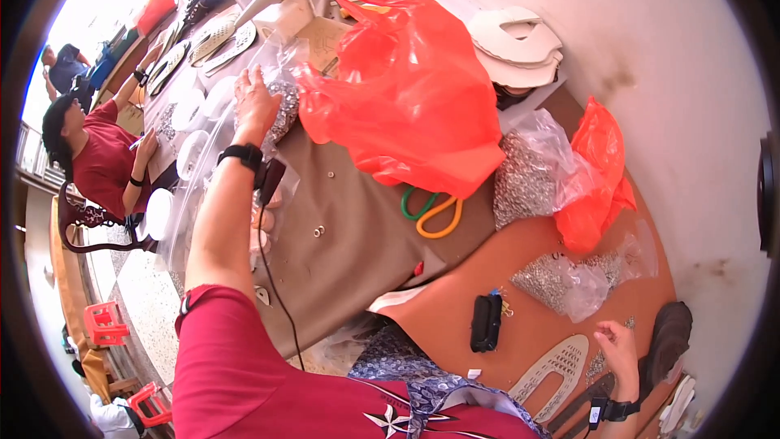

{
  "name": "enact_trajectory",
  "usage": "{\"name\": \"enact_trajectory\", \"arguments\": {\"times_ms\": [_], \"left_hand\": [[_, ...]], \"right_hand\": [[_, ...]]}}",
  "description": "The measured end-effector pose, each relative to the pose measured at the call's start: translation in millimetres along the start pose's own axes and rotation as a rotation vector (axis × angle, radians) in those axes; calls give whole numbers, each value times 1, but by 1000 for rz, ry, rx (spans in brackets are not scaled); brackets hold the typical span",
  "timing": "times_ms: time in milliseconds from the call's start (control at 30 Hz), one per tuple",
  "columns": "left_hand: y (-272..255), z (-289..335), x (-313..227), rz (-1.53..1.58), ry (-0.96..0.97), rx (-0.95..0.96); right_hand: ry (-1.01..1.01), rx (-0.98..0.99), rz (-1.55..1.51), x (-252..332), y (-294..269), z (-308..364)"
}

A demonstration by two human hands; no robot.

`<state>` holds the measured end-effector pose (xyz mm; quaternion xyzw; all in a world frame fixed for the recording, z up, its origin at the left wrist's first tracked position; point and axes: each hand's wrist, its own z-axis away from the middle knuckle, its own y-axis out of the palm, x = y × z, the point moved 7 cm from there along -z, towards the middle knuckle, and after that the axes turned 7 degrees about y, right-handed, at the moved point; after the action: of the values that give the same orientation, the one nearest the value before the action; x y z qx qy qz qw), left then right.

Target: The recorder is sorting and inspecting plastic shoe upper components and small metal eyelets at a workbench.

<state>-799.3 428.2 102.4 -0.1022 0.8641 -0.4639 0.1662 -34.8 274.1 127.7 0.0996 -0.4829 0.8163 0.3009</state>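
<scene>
My left hand (257, 104) stretches out to the far left, fingers extended and apart, against a clear plastic bag of small silvery pieces (284, 112). At the lower right, my right hand (619, 348) hovers with loosely bent fingers and nothing visible in them. Close beside it lies a beige perforated shoe upper (559, 372) on the orange-brown mat (455, 309). Small loose silvery pieces (597, 364) are scattered between the upper and that hand. Just beyond sits another clear bag of silvery pieces (561, 283).
A large red plastic bag (406, 89) fills the middle, with orange-and-green-handled scissors (441, 218) below it. Nearby are a black case (486, 323), a full clear bag (524, 175) and white shoe parts (516, 45). A co-worker (101, 150) sits at the left with more perforated uppers.
</scene>
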Motion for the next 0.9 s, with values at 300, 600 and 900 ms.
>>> {"name": "enact_trajectory", "arguments": {"times_ms": [300, 600, 900], "left_hand": [[29, -7, 33, -97, -351, 472], [3, -31, 99, 185, -394, 166], [-49, -60, 70, 837, -583, -152]], "right_hand": [[89, -3, 14, -18, -3, 8], [66, 33, 27, -11, 10, -10], [50, 75, -174, -59, 15, -9]]}}
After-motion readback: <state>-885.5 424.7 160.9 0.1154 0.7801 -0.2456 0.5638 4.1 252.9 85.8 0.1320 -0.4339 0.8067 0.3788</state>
